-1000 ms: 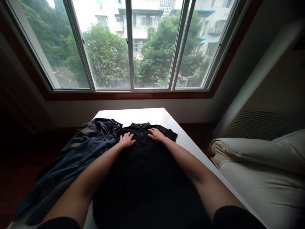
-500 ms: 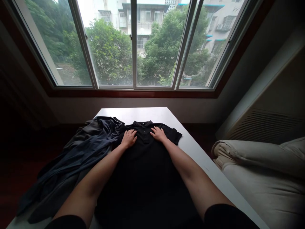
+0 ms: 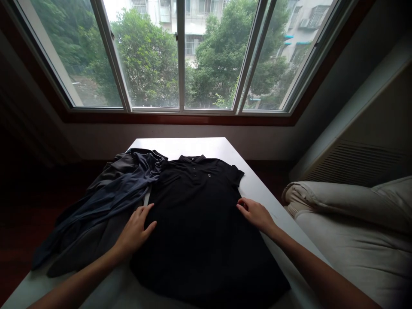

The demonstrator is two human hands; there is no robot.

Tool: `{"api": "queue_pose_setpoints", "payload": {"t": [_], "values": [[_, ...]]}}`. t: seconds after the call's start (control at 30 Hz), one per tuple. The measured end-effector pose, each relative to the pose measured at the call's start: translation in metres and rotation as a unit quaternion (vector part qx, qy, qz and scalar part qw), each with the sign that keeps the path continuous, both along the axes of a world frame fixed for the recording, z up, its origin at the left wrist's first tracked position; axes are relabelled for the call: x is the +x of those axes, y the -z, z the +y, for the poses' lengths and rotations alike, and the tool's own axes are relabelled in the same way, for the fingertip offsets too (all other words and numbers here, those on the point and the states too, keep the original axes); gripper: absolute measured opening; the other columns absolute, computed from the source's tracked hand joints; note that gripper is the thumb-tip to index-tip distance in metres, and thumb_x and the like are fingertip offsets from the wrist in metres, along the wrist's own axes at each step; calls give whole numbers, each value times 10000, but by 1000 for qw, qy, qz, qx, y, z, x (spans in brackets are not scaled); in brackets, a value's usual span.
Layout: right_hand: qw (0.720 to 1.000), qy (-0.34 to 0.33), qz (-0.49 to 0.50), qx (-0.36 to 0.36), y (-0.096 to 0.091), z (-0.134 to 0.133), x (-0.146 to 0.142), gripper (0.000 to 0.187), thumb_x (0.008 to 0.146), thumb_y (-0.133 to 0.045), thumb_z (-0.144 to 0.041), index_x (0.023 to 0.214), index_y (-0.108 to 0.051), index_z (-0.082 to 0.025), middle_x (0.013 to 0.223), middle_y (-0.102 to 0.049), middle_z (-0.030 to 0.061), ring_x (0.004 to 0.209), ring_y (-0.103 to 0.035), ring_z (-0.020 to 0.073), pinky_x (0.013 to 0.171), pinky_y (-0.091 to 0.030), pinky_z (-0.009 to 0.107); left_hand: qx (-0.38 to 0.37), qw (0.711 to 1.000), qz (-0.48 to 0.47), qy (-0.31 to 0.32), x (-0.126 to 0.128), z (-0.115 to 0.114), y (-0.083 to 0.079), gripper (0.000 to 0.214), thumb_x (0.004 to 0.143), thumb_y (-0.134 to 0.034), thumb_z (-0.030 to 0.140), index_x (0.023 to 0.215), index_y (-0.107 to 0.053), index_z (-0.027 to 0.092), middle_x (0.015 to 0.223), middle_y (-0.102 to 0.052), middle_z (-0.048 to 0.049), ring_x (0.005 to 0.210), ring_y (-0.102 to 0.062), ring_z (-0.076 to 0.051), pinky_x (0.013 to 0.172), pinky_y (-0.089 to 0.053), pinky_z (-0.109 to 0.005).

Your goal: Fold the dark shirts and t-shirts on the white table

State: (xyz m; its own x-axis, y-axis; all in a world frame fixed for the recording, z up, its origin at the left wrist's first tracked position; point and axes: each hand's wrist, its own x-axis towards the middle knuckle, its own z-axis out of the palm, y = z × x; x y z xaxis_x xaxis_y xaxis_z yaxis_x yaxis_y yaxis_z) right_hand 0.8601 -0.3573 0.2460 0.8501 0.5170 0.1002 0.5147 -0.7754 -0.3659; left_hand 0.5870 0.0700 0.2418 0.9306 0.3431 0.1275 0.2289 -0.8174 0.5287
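Note:
A black polo shirt (image 3: pixel 202 223) lies spread front side up on the white table, its collar toward the window and a small logo on the chest. My left hand (image 3: pixel 137 227) is at the shirt's left side edge, fingers stretched and thumb apart, with nothing held. At the opposite side edge, below the sleeve, is my right hand (image 3: pixel 255 213); its fingers are bent with the thumb near them, and I cannot tell whether any cloth is between them. A heap of dark blue and grey clothes (image 3: pixel 109 201) lies beside the shirt on the left.
The white table (image 3: pixel 206 145) reaches toward a wall below a wide sliding window (image 3: pixel 180 64). A beige sofa (image 3: pixel 350 231) stands close on the right, in front of a vented panel (image 3: pixel 357 161). Dark floor shows on the left.
Both hands have left the shirt's chest and come back toward me, moving outward to its side edges. The chest logo is now uncovered. The view has tipped slightly downward.

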Motion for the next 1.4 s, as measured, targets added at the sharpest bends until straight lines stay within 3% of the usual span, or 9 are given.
{"api": "queue_pose_setpoints", "payload": {"t": [0.17, 0.3, 0.4, 0.5, 0.63, 0.8, 1.17, 1.27, 1.4], "values": [[994, 60, 60, -64, -5, -37, -63, 469, 960, -509, -526, 1349, -587, -277, 1064, -725, 80, 887, -695, 280, 713, -469, 353, -3, 999, 46, -13, -43, -34, -18, 700, 948, -532, 490, 1603, -379, 296, 1294, -565, -106, 1062, -660, -309, 908, -545, -456], [978, 8, 202, 42, -20, -52, -95, 592, 929, -575, -572, 1438, -541, -272, 1199, -706, 102, 1100, -668, 334, 912, -517, 437, -156, 986, 56, 13, -61, -51, -28, 765, 885, -662, 477, 1592, -401, 350, 1299, -561, -90, 832, -637, -215, 795, -538, -378], [935, -20, 309, 175, -36, -57, -114, 617, 880, -672, -582, 1413, -583, -285, 1456, -586, 96, 1365, -518, 373, 1095, -452, 476, -351, 936, 22, -6, -71, -51, -34, 746, 853, -734, 460, 1544, -477, 349, 1307, -570, -81, 762, -582, -157, 737, -521, -317], [865, -39, 438, 240, -48, -61, -128, 578, 876, -714, -523, 1389, -604, -281, 1382, -635, 87, 1265, -602, 341, 1042, -504, 446, -483, 874, -32, -43, -82, -46, -38, 594, 833, -792, 409, 1400, -635, 326, 1188, -603, -58, 929, -595, -196, 822, -507, -302], [777, -53, 568, 267, -55, -67, -135, 481, 884, -742, -458, 1304, -644, -245, 1147, -716, 64, 1004, -704, 248, 885, -568, 359, -578, 816, -20, -5, -102, -48, -38, 561, 817, -827, 367, 1356, -671, 347, 1095, -583, -36, 882, -578, -179, 789, -496, -304], [732, -13, 594, 334, -57, -80, -130, 463, 862, -787, -443, 1260, -635, -262, 1095, -702, 45, 918, -704, 189, 787, -578, 280, -627, 778, -21, -20, -116, -51, -46, 605, 759, -877, 298, 1334, -689, 324, 1079, -628, -43, 962, -622, -213, 866, -518, -326], [747, 5, 574, 335, -44, -105, -129, 477, 837, -807, -474, 1231, -609, -292, 1045, -665, 23, 829, -687, 159, 696, -563, 238, -629, 724, -130, -253, -125, -46, -46, 586, 554, -945, 222, 1100, -739, 277, 1028, -706, -12, 959, -698, -206, 779, -580, -246], [773, -21, 582, 253, -33, -114, -131, 591, 860, -753, -564, 1351, -576, -285, 901, -630, 0, 578, -599, 91, 516, -481, 189, -614, 754, -61, -226, -136, -58, -34, 605, 651, -926, 386, 1204, -704, 282, 1100, -705, -40, 1066, -679, -244, 841, -578, -278], [806, -54, 570, 150, -24, -119, -135, 652, 830, -770, -587, 1374, -592, -275, 917, -597, -1, 552, -532, 63, 500, -482, 180, -504, 850, 28, -151, -153, -76, -19, 739, 690, -886, 496, 1357, -636, 301, 1130, -677, -80, 952, -677, -263, 775, -581, -330]]}}
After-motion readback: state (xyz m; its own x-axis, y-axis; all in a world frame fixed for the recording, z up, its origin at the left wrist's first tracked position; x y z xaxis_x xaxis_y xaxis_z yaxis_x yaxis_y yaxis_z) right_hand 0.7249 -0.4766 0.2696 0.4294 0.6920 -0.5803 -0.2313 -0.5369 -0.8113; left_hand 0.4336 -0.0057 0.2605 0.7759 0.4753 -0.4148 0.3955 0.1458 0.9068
